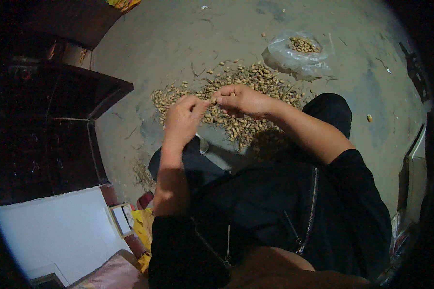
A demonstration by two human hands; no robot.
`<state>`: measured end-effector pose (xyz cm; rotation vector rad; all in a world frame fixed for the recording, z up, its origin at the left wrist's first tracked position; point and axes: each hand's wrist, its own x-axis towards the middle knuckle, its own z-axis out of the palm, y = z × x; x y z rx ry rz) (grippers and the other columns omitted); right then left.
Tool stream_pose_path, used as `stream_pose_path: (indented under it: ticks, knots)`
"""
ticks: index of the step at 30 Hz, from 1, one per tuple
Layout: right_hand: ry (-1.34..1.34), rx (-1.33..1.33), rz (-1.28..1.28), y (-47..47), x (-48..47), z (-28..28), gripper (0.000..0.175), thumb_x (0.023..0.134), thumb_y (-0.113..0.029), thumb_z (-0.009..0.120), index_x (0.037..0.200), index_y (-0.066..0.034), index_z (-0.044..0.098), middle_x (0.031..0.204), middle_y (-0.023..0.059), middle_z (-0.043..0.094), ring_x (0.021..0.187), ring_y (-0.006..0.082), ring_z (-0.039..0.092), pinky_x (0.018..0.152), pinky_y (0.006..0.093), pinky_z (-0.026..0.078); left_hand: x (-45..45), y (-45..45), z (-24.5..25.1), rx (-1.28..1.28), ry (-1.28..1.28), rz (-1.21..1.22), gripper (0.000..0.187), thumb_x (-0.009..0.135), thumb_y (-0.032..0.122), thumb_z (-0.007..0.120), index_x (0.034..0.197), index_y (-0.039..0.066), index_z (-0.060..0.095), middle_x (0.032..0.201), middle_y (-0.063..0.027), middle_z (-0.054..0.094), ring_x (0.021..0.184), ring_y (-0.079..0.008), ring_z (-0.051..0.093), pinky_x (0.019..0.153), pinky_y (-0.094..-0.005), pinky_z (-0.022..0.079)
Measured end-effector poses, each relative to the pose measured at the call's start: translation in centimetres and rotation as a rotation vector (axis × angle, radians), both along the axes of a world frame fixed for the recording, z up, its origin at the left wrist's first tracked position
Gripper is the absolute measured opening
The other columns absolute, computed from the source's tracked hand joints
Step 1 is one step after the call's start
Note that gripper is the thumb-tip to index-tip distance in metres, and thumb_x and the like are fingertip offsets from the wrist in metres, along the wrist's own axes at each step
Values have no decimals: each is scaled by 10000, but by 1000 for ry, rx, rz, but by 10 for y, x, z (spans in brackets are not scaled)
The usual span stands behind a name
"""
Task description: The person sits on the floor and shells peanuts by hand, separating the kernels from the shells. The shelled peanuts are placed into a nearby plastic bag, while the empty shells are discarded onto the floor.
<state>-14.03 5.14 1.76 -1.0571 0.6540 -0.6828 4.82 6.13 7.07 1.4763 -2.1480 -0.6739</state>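
A heap of unshelled peanuts (pixel 251 81), mixed with thin dry stems, is spread over the concrete floor in front of me. Above the heap my left hand (pixel 185 117) and my right hand (pixel 244 101) meet at the fingertips. Between them they pinch a small peanut (pixel 212 101). Another peanut (pixel 233 94) shows against the curled fingers of my right hand. Whether my left fingers also hold a bit of stem is too blurred to tell. Beyond the heap, a clear plastic bag (pixel 280 48) lies open with bagged peanuts (pixel 304 44) inside.
Dark wooden furniture (pixel 108 90) with a jutting corner stands at left. Dry stems (pixel 141 173) lie near my left knee. A lone peanut (pixel 369 118) rests on the floor at right. Behind me at lower left are a yellow bag (pixel 141 225) and a pink cloth (pixel 110 271).
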Motion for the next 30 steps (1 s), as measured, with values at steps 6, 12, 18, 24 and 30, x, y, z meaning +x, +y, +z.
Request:
stream_pose_path:
  ticks: [6, 12, 18, 24, 30]
  knots:
    - [46, -162, 14, 1, -8, -10, 211, 894, -247, 481, 864, -52, 553, 619, -38, 449, 527, 56, 390, 459, 214, 324, -20, -4, -26, -114, 3, -34, 227, 813, 218, 551, 721, 10, 557, 665, -148, 520, 626, -326, 498, 556, -376, 403]
    - [-70, -111, -9, 2, -6, -14, 228, 891, -273, 486, 817, -64, 536, 623, -33, 461, 531, 58, 404, 457, 213, 333, -27, 4, -48, 46, 487, 30, 300, 866, 228, 507, 680, -7, 508, 610, -77, 482, 542, -179, 475, 517, -300, 386]
    - [-352, 232, -54, 13, 8, -2, 240, 885, -299, 489, 799, -76, 516, 638, -23, 473, 522, 61, 400, 443, 199, 310, -38, 13, -45, -5, 764, 157, 323, 891, 232, 480, 666, 1, 490, 633, -23, 458, 554, -91, 442, 514, -229, 366]
    - [-428, 266, 27, 10, 11, -5, 263, 880, -318, 491, 836, -62, 532, 633, -25, 466, 520, 55, 394, 431, 190, 292, -27, 9, -53, -29, 927, 34, 314, 885, 222, 494, 657, 6, 480, 662, -29, 461, 587, -100, 445, 529, -229, 373]
    - [-279, 157, 5, 5, 8, -4, 257, 889, -306, 474, 831, -63, 530, 622, -28, 459, 500, 56, 387, 431, 188, 311, -27, 5, -47, -100, 911, -75, 283, 882, 197, 495, 653, 37, 450, 668, -24, 431, 565, -94, 393, 514, -220, 340]
